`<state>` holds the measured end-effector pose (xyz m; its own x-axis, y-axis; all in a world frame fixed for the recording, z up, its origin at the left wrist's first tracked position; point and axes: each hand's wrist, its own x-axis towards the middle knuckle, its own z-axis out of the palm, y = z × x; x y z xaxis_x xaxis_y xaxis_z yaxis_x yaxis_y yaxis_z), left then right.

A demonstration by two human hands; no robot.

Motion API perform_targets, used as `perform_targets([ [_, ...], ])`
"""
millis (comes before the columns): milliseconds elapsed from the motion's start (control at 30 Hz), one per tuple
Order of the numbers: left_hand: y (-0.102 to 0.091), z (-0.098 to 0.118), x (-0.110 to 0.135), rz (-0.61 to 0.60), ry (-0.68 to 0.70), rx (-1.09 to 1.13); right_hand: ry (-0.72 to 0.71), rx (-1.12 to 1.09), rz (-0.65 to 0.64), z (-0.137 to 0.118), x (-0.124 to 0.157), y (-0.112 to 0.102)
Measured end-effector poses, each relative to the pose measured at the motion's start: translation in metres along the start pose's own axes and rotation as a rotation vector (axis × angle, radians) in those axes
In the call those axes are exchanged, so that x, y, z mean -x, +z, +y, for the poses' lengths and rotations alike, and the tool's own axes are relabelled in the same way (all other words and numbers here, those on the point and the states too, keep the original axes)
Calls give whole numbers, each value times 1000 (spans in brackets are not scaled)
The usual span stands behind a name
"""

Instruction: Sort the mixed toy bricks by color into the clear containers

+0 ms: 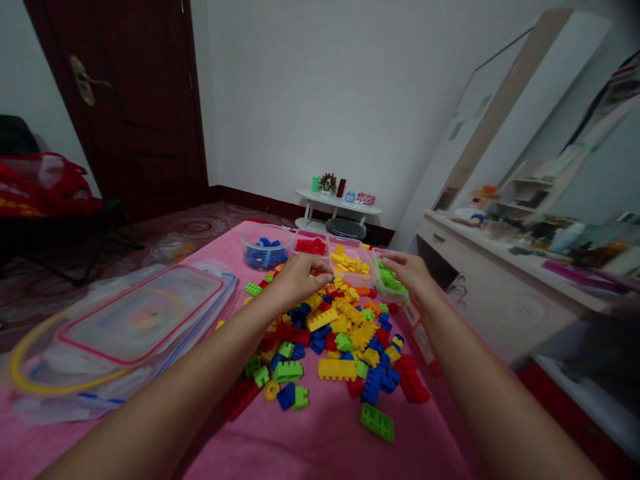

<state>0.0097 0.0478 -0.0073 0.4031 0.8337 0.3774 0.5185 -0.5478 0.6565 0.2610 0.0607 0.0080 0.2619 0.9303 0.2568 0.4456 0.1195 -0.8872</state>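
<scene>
A heap of coloured toy bricks (340, 340) in red, yellow, blue and green lies on a pink cloth (310, 447). Behind the heap stand clear tubs: one of blue bricks (265, 252), one of red bricks (311, 246), one of yellow bricks (350, 261) and one of green bricks (391, 280). My left hand (299, 279) hovers over the far end of the heap near the red tub, fingers curled; whatever it grips is hidden. My right hand (409, 270) reaches over the green tub, fingers bent downward.
Stacked clear container lids (135, 323) lie on the cloth at left. A white dresser (500, 293) with clutter runs along the right. A small white table (339, 203) stands by the far wall, a dark door (135, 100) at back left.
</scene>
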Motion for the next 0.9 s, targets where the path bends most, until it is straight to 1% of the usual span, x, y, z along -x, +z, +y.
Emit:
perform_targets([
  [67,-4,-6,0,-87,-31,-79,-28,38,-134,-10,20,13],
  [167,-14,-16,2,-226,-119,-301,-131,160,-415,-23,50,26],
  [200,-17,-18,3,-264,-150,-384,-161,221,-495,-27,60,29],
  [267,-21,-19,6,-330,-198,-513,-193,398,-601,-35,77,32],
  [333,-21,-16,9,-390,-211,-586,-208,671,-631,-44,92,33],
  [400,-17,-11,11,-437,-211,-633,-238,928,-613,-50,104,37],
  [433,-14,-8,12,-444,-204,-652,-250,1019,-607,-52,108,39],
  [500,-9,-5,13,-437,-200,-679,-258,1114,-611,-51,113,44],
  [567,-7,-7,13,-413,-203,-683,-270,1106,-604,-46,112,48],
  [600,-7,-10,12,-399,-206,-672,-276,1067,-590,-43,110,48],
  [667,-11,-17,9,-364,-219,-617,-286,917,-540,-38,103,47],
  [733,-18,-21,7,-316,-218,-508,-281,669,-444,-35,96,45],
  [767,-21,-21,5,-283,-208,-424,-256,498,-389,-35,94,45],
  [800,-24,-17,5,-242,-192,-315,-202,287,-344,-35,92,46],
  [833,-26,-12,4,-202,-166,-184,-115,44,-319,-36,92,48],
  [867,-27,-5,5,-171,-135,-41,-2,-214,-334,-37,93,51],
  [900,-28,3,5,-151,-104,100,122,-464,-386,-37,94,54],
])
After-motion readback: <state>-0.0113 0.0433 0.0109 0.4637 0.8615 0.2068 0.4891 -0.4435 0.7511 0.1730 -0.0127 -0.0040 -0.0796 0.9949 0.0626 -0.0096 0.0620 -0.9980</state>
